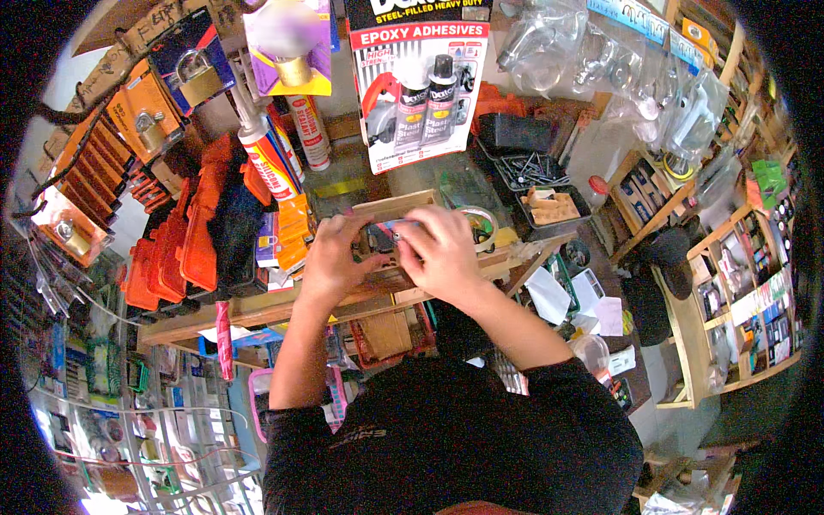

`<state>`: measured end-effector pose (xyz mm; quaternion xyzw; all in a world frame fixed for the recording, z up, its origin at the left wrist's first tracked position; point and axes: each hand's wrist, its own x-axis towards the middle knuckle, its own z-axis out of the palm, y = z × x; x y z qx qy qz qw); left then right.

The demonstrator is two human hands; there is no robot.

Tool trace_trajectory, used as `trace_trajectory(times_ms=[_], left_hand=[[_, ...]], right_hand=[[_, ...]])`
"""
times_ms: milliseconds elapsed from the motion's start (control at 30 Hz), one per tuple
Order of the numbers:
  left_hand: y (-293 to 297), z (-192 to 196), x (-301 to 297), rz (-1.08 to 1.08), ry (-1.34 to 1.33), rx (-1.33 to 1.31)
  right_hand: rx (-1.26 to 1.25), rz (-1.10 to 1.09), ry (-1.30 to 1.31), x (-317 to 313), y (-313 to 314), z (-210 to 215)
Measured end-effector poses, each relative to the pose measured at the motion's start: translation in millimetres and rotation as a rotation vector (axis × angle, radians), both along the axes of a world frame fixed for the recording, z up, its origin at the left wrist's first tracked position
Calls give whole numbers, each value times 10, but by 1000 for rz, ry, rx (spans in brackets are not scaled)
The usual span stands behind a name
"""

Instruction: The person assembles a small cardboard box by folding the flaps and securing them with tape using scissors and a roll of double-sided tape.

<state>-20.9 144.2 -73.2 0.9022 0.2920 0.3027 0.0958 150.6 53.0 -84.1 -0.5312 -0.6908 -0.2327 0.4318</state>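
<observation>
My left hand (333, 259) and my right hand (442, 256) are close together over a shallow wooden box (396, 206) on the bench. The fingers of my right hand are pinched together around something small that I cannot make out. My left hand curls toward it, fingers and thumb bent around the near side of the same spot. What lies between the two hands is mostly hidden by the fingers. Just right of my right hand stands a roll of tape (481, 227). Orange and yellow packets (292, 233) lie to the left of my left hand.
A carded pair of adhesive tubes (429, 103) hangs ahead. Orange plastic cases (202, 223) and a sealant tube (268, 154) stand at left. A black tray of screws (534, 170) and a bin of wooden pieces (549, 206) sit at right. Padlocks (199, 79) hang upper left.
</observation>
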Motion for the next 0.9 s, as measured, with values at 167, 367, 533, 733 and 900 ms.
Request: trace_trajectory(times_ms=[167,367,533,733,900], left_hand=[[-52,43,84,-154,-167,-27],[23,-19,75,-203,-193,-24],[269,-201,93,-124,-197,-60],[234,-80,352,73,-416,-96],[486,-171,294,-3,-14,53]], right_hand=[[-88,119,376,121,-46,-224],[-143,291,600,208,-25,-217],[-16,99,382,300,110,-303],[39,-8,596,290,258,-411],[1,28,608,340,267,-389]])
